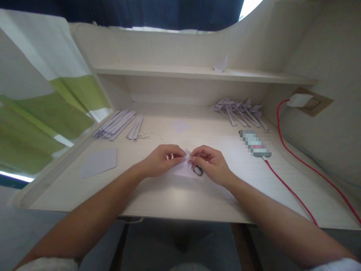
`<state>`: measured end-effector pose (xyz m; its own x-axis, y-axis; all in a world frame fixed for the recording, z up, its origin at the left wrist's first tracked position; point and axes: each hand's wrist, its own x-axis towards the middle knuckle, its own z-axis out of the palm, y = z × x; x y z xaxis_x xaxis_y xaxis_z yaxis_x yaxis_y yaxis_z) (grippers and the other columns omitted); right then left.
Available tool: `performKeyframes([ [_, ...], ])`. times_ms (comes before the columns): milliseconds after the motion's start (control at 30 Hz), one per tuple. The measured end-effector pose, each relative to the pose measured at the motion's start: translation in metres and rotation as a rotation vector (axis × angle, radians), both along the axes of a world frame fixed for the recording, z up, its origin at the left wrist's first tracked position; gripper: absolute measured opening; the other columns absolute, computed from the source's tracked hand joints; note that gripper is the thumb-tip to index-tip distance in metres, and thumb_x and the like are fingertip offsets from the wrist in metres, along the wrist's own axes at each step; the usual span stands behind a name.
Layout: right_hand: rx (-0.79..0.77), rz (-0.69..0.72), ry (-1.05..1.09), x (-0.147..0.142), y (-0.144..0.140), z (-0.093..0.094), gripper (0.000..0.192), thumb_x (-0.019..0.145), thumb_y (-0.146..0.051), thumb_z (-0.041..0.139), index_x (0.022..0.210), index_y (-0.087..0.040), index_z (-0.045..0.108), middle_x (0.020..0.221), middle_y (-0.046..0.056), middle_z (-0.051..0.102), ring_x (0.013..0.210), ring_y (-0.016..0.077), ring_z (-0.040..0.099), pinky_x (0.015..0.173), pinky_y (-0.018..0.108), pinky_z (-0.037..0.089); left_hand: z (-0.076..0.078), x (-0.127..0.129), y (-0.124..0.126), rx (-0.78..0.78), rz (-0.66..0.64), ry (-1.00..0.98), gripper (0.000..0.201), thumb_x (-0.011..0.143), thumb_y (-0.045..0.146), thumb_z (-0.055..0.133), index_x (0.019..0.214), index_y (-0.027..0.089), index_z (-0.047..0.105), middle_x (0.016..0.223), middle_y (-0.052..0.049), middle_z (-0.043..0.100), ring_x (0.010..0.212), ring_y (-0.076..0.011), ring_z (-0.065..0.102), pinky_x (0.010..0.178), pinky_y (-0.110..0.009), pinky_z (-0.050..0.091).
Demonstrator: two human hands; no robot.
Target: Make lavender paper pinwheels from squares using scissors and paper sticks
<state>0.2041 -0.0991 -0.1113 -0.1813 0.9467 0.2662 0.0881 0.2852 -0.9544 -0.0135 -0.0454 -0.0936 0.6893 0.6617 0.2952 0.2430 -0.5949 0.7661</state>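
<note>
Left forearm [103, 207]: bare, slanting inward from lower left.
Right forearm [270, 209]: bare, slanting inward from lower right.
Left hand [161, 161]: thumb and forefinger pinched, tips pointing right.
Right hand [212, 162]: fingers curled, thumb and forefinger pinched — tips just beside the left's.

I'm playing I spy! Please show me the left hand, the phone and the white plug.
Left hand [160, 161], head view: the middle of the hand.
Phone [255, 143], head view: the middle of its blurred screen.
White plug [300, 100], head view: the middle of its body.
</note>
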Motion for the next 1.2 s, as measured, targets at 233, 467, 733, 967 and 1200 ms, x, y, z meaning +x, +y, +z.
performKeyframes([
  [233,-0.005,0.004,0.027,-0.0014,0.0,0.0019,0.008,0.084,-0.022,0.068,0.09,-0.017,0.067,0.073,0.001,0.067,0.063,0.013,0.063,0.061,0.026,0.049,0.0011,-0.0003,-0.0005,0.018,-0.005,-0.016,0.017,0.09,0.027,0.062,0.094,0.018,0.075,0.087,-0.004,0.072,0.076,-0.013,0.062,0.071,-0.023,0.046],
  [467,-0.022,-0.005,0.039,-0.0004,0.0002,0.0025,0.009,0.084,-0.024,0.069,0.089,-0.017,0.066,0.073,0.0,0.066,0.064,0.014,0.064,0.061,0.027,0.049,0.0061,0.0005,-0.002,-0.017,0.02,-0.021,0.021,0.091,0.033,0.062,0.091,0.016,0.074,0.087,-0.005,0.071,0.08,-0.015,0.062,0.073,-0.025,0.046],
  [733,-0.031,0.0,0.05,-0.0007,0.0015,0.0036,0.011,0.084,-0.025,0.07,0.089,-0.017,0.066,0.073,0.001,0.069,0.063,0.0138,0.064,0.06,0.027,0.049,0.0051,-0.0003,0.0005,-0.035,0.029,-0.069,0.02,0.09,0.032,0.063,0.086,0.015,0.072,0.084,-0.005,0.069,0.078,-0.0147,0.061,0.072,-0.026,0.046],
  [967,-0.036,0.049,0.034,-0.0002,-0.0003,0.0032,0.011,0.084,-0.026,0.069,0.09,-0.017,0.067,0.076,0.002,0.068,0.065,0.0142,0.065,0.061,0.028,0.05,0.0059,-0.0003,0.0001,-0.066,-0.005,-0.051,0.021,0.09,0.033,0.062,0.087,0.014,0.072,0.084,-0.006,0.068,0.078,-0.0146,0.061,0.071,-0.026,0.046],
  [1200,-0.044,0.065,0.009,-0.0004,-0.0013,0.0028,0.014,0.084,-0.03,0.07,0.091,-0.018,0.068,0.074,0.002,0.067,0.065,0.0151,0.064,0.061,0.028,0.05,0.006,0.0003,0.0,-0.068,-0.007,-0.033,0.023,0.09,0.035,0.061,0.087,0.015,0.073,0.082,-0.005,0.068,0.077,-0.0145,0.06,0.07,-0.025,0.046],
])
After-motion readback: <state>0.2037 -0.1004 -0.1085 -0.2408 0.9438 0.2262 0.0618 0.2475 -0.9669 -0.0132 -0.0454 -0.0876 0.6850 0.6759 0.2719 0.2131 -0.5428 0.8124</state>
